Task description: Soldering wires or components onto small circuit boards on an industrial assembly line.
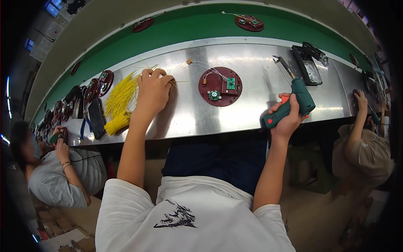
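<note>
Plainly, we have the right hand (289,118) closed around the grip of a green tool (302,95), near its orange trigger (285,99), while the left hand (153,90) bends its fingers over the edge of the yellow strands (121,97). The dark red disc (231,97) lies on the desk (180,119) between our hands, its loose white wires (202,63) trailing off to the upper left. If the tool swings left too low, its slim metal front (285,67) could snag those wires or, if hot, mark the disc; an unintended squeeze of the trigger could set it off. Pulling the strands carelessly could drag out several at once or scatter them, since they lie loose and tangled. We cannot tell whether the left fingertips pinch a strand, because the hand covers them. Our palm hides part of the grip, the disc's underside is out of sight, and the crowded parts at far left are too small to separate.
</note>
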The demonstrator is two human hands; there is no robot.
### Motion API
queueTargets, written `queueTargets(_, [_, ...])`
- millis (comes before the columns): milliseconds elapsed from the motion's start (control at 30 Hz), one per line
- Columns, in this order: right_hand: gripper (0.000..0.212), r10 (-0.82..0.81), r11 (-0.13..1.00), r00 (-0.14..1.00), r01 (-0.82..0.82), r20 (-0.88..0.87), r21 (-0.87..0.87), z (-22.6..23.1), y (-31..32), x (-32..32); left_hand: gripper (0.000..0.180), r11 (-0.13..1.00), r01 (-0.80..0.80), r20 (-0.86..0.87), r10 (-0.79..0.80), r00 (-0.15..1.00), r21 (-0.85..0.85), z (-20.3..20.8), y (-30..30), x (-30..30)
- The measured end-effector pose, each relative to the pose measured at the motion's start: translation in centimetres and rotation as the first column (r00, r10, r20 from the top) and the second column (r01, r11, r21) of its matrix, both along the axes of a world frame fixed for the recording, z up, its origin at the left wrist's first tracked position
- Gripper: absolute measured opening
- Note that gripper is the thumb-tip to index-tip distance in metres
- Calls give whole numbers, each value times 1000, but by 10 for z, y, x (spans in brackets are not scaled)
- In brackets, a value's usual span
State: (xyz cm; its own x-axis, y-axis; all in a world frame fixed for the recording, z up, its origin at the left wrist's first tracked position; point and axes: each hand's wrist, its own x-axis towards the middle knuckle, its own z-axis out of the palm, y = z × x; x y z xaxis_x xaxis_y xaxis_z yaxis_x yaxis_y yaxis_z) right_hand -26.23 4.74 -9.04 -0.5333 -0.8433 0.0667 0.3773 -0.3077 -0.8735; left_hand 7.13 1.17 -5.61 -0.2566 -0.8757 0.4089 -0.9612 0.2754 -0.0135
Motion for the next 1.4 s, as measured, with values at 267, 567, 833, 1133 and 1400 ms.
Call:
queueTargets(267, [26, -7, 1000, 1000, 7, -23, -10, 0, 0, -1, 17, 968, 243, -151, -248, 957, -56, -16, 29, -6])
queueTargets(567, [27, 14, 999, 999, -13, -29, 29, 3, 1, 3, 18, 973, 222, -269, -229, 936, -56, -25, 66, -28])
queueTargets(833, [30, -20, 999, 998, 22, -58, 44, 0, -1, 0, 15, 968, 243, -400, -247, 883, -61, -22, 57, -18])
queueTargets(1133, [29, -22, 999, 997, 24, -75, 23, 0, -1, 2, 7, 980, 195, -447, -154, 881, 46, -16, 50, -30])
queueTargets(1400, [26, -15, 1000, 998, 15, -56, 4, 2, -1, 3, 6, 978, 189, -94, -181, 979, 84, -14, 39, -36])
